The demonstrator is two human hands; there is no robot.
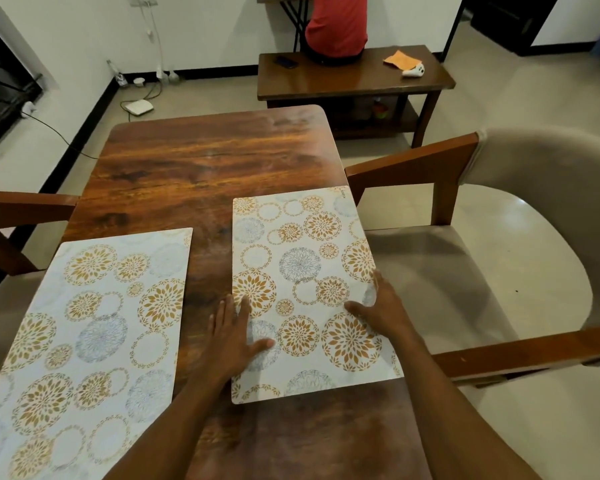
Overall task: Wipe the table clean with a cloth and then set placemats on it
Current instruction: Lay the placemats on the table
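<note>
Wooden worktop (205, 161) carries two floral placemats lying side by side, a gap between them. The left hand (234, 336) lies flat, fingers straight, on the right placemat (302, 254) at its left edge. The right hand (381, 306) rests spread on its right edge, fingertips perhaps over the rim. The left placemat (94, 341) lies untouched.

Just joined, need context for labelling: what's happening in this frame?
A person is setting placemats on a wooden dining table. Both hands lie flat on the right-hand floral placemat: the left hand is at its left edge and the right hand at its right edge, apparently squaring it up. A matching left-hand placemat lies on the table, untouched. An orange cloth sits on a low wooden table behind, so wiping looks finished.
</note>
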